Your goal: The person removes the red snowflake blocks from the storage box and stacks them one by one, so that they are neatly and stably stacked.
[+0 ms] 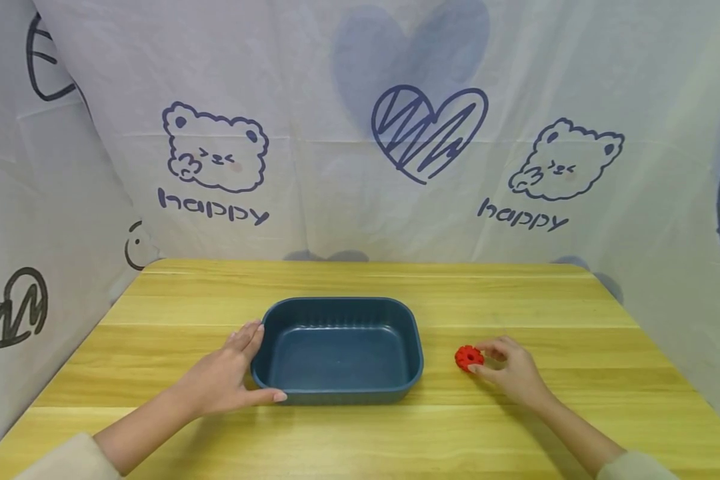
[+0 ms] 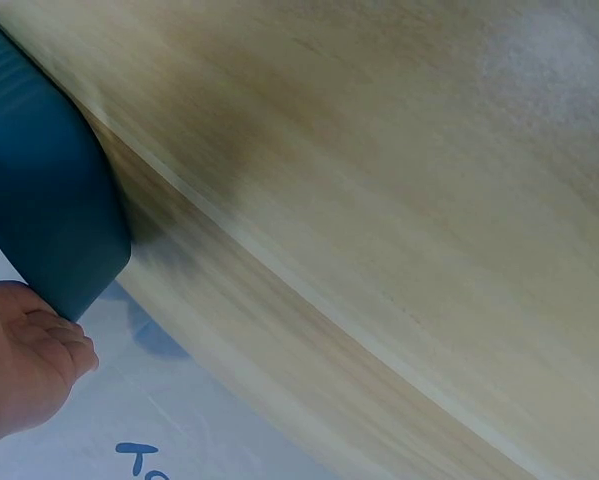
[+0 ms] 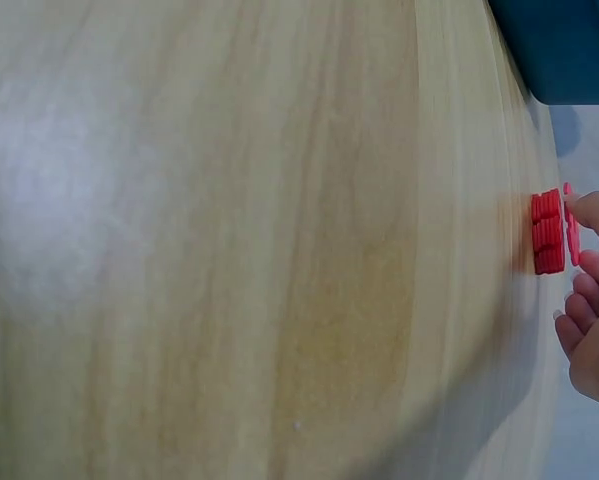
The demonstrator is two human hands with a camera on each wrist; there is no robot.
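Note:
A dark teal rectangular plastic basin stands on the table. My left hand rests against its left end, fingers along the left side and the thumb stretched across the front corner. The left wrist view shows the same hand right at the basin's rim. To the right of the basin, my right hand pinches a thin red notched disc between thumb and fingers. Directly beneath that disc, a little apart from it, is a short stack of red discs. From above, the red piece shows a central hole.
The light wooden table reaches back to a white curtain printed with bears and hearts. More of the printed cloth hangs on the left.

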